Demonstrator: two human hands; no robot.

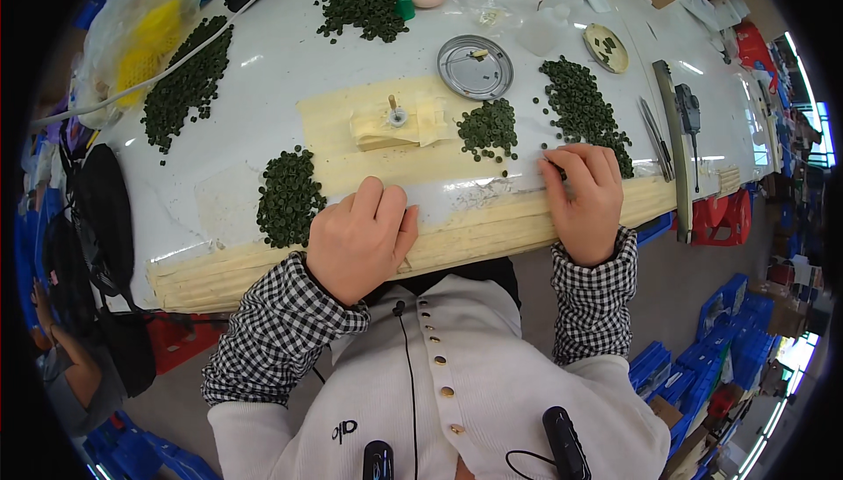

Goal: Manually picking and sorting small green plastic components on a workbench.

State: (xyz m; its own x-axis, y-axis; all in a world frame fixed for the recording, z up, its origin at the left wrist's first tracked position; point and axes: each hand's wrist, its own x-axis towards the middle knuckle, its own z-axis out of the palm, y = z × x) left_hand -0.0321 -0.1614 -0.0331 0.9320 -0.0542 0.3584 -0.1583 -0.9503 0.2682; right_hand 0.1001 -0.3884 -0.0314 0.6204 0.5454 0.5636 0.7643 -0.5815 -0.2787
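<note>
A dark piece (559,169) sits pinched in the right grip (587,202).

The person's left hand (362,238) curls at the table's yellow-covered front edge (492,241), beside a pile of small dark green pieces (288,199). The right hand (587,199) bends its fingers near a larger pile (581,102). Beyond them sit a yellow-wrapped block (373,131) with an upright pin (392,102) and a round silver dish (458,72).
</note>
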